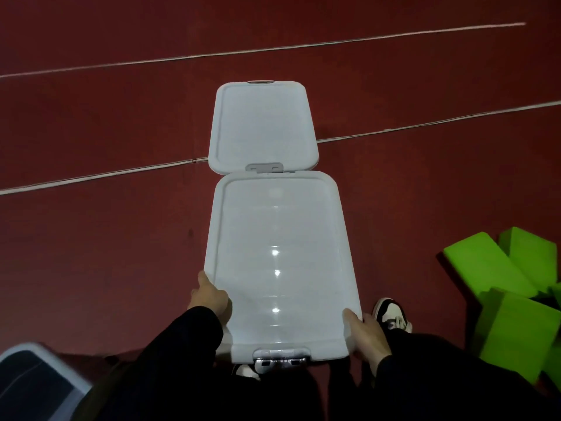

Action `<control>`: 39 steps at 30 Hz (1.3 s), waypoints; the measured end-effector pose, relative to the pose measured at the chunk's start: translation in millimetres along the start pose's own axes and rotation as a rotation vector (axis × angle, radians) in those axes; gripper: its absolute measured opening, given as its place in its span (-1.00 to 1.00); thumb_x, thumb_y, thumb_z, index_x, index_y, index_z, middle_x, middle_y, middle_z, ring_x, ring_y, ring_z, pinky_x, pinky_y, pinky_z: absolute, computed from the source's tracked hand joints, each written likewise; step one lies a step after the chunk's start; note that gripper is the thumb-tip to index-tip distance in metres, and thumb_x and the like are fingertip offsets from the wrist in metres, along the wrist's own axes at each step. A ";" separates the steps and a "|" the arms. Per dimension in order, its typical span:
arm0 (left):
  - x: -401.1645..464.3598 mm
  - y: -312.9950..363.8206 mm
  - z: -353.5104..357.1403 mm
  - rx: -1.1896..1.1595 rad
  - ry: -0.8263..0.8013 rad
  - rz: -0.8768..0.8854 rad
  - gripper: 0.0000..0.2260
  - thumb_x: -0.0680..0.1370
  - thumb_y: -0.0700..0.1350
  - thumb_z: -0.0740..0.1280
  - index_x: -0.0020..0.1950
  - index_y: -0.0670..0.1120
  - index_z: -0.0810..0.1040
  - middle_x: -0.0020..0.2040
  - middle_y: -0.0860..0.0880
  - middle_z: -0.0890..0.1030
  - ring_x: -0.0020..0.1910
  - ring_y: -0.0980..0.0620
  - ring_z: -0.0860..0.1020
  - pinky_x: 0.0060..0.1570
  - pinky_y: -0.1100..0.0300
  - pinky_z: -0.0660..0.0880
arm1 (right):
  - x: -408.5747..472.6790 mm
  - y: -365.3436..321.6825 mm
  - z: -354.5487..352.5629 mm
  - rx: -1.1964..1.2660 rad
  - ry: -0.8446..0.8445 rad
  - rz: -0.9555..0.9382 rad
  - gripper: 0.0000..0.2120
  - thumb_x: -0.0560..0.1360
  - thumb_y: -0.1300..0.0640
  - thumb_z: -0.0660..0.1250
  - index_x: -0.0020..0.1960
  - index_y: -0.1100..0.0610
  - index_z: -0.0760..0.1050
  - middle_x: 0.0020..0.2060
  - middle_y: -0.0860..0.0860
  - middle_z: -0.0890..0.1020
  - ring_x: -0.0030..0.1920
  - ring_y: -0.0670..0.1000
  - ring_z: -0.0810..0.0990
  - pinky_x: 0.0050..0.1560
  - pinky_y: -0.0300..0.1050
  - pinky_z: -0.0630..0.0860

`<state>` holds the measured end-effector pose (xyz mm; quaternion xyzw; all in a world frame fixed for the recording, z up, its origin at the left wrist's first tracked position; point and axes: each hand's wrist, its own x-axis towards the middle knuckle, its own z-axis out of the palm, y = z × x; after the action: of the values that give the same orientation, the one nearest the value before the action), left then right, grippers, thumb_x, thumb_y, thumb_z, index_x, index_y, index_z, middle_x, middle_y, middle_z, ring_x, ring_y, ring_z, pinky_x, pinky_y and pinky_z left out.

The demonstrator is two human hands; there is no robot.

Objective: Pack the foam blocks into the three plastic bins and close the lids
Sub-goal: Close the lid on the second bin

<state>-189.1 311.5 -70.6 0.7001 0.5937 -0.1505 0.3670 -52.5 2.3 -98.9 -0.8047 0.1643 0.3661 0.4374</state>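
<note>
A white translucent plastic bin [282, 262] sits on the red floor straight in front of me, with a grey latch at its near edge. My left hand [209, 297] grips its near left side and my right hand [368, 334] grips its near right side. A second white panel [263, 126] with a raised rim touches the bin's far end. I cannot tell whether it is this bin's lid folded back or another bin. Several bright green foam blocks [513, 299] lie in a heap on the floor at the right, apart from the bin.
The corner of another white bin [39, 375] with a dark inside shows at the bottom left. My shoes [391, 314] stand just behind the held bin. White lines [106, 174] cross the red floor.
</note>
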 end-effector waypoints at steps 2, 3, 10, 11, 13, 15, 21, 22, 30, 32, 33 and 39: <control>-1.3 2.6 0.8 0.020 -0.018 -0.035 -0.35 0.58 -0.18 0.17 0.62 -0.11 -0.04 0.51 -0.31 0.24 0.42 -0.33 0.34 0.41 -0.12 0.28 | 2.0 3.2 -0.7 -0.059 -0.023 -0.004 -0.65 0.52 -0.06 0.33 0.18 0.15 0.50 0.03 0.03 0.66 0.04 0.08 0.65 0.19 0.06 0.58; -2.4 5.5 2.1 0.023 -0.014 -0.061 -0.39 0.58 -0.18 0.18 0.59 -0.18 0.01 0.51 -0.31 0.24 0.43 -0.33 0.33 0.42 -0.11 0.27 | 3.4 2.9 -2.0 -0.078 -0.015 0.006 -0.64 0.53 -0.04 0.32 0.22 0.16 0.48 0.05 0.04 0.65 0.06 0.09 0.64 0.22 0.07 0.56; -61.2 17.0 47.3 0.001 -0.493 -0.149 -0.75 0.53 -0.10 0.32 0.14 -0.19 0.58 -0.04 -0.15 0.58 -0.14 -0.15 0.58 -0.20 0.01 0.56 | 18.6 -27.9 -62.7 0.068 0.381 -0.066 -0.36 0.42 -0.14 0.34 0.42 0.13 0.43 0.30 0.18 0.59 0.25 0.21 0.56 0.41 0.09 0.40; -68.4 17.0 55.5 -0.060 -0.619 -0.226 -0.80 0.46 -0.09 0.40 -0.01 -0.18 0.54 -0.15 -0.16 0.54 -0.26 -0.13 0.55 -0.28 0.01 0.54 | 21.3 -34.5 -73.3 0.099 0.429 -0.079 -0.32 0.46 -0.06 0.37 0.52 0.13 0.33 0.40 0.21 0.50 0.34 0.22 0.50 0.43 0.09 0.37; -73.5 14.2 73.6 -0.162 -0.724 -0.300 -0.64 0.37 -0.03 0.52 -0.02 -0.22 0.50 -0.13 -0.19 0.58 -0.21 -0.16 0.59 -0.19 0.01 0.56 | 20.1 -39.3 -83.9 0.143 0.553 -0.042 -0.25 0.49 0.13 0.36 0.61 0.10 0.14 0.52 0.21 0.30 0.44 0.26 0.39 0.44 0.13 0.35; -69.8 23.5 79.8 -0.395 -0.507 -0.295 -0.33 0.39 0.09 0.56 0.33 -0.28 0.45 0.22 -0.24 0.58 0.16 -0.21 0.60 0.13 -0.10 0.58 | 16.7 -22.7 -80.9 0.158 0.595 0.173 -0.20 0.43 0.14 0.37 0.59 0.10 0.09 0.51 0.25 0.22 0.41 0.33 0.37 0.41 0.22 0.36; -29.8 66.6 50.5 -0.401 0.027 -0.124 -0.47 0.49 -0.07 0.32 0.39 -0.29 0.36 0.29 -0.28 0.51 0.19 -0.28 0.55 0.12 0.00 0.53 | 20.1 2.2 -70.1 0.284 0.419 0.184 -0.47 0.63 -0.03 0.28 0.41 0.36 0.35 0.28 0.28 0.52 0.30 0.23 0.47 0.35 -0.04 0.37; -21.0 62.8 54.1 -0.366 0.005 -0.114 -0.55 0.52 -0.10 0.28 0.34 -0.31 0.45 0.25 -0.29 0.57 0.16 -0.28 0.58 0.07 -0.01 0.56 | 21.2 -4.2 -72.1 0.270 0.447 0.154 -0.48 0.63 -0.02 0.28 0.44 0.31 0.37 0.32 0.24 0.54 0.34 0.22 0.47 0.36 -0.06 0.34; -37.7 46.8 120.2 -0.781 0.019 -0.383 -0.49 0.38 -0.08 0.28 0.24 -0.34 0.40 0.10 -0.21 0.62 -0.08 -0.19 0.64 -0.08 -0.09 0.64 | 80.4 -102.1 -86.9 0.066 0.148 -0.252 -0.10 0.53 -0.06 0.42 0.67 -0.03 -0.07 0.64 -0.02 0.07 0.60 -0.01 0.14 0.54 -0.12 0.14; -63.3 49.8 135.2 -0.893 0.021 -0.411 -0.52 0.41 -0.03 0.28 0.22 -0.31 0.41 0.05 -0.22 0.62 -0.12 -0.22 0.65 -0.08 -0.18 0.64 | 83.7 -102.3 -83.4 -0.014 0.152 -0.277 -0.18 0.54 0.02 0.39 0.66 -0.05 0.02 0.64 0.02 0.07 0.61 0.03 0.10 0.54 -0.12 0.06; -75.8 51.6 140.8 -0.943 -0.032 -0.432 -0.51 0.40 -0.01 0.27 0.23 -0.29 0.42 0.03 -0.21 0.62 -0.15 -0.23 0.66 -0.13 -0.22 0.65 | 82.3 -96.4 -82.8 -0.033 0.195 -0.273 -0.21 0.49 0.02 0.38 0.63 -0.07 0.11 0.58 0.07 0.22 0.57 0.09 0.23 0.53 -0.08 0.14; -92.8 53.5 149.9 -0.923 -0.301 -0.463 -0.50 0.29 -0.12 0.36 0.20 -0.27 0.52 0.00 -0.27 0.66 -0.08 -0.33 0.67 -0.08 -0.43 0.57 | 53.8 -48.2 -99.2 -0.066 0.375 0.133 -0.13 0.43 -0.35 0.35 0.57 0.09 0.21 0.49 0.21 0.32 0.46 0.29 0.35 0.45 0.21 0.31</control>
<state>-128.1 139.4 -95.4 0.2876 0.6778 -0.0493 0.6748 56.3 -49.3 -75.6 -0.8599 0.2838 0.2433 0.3476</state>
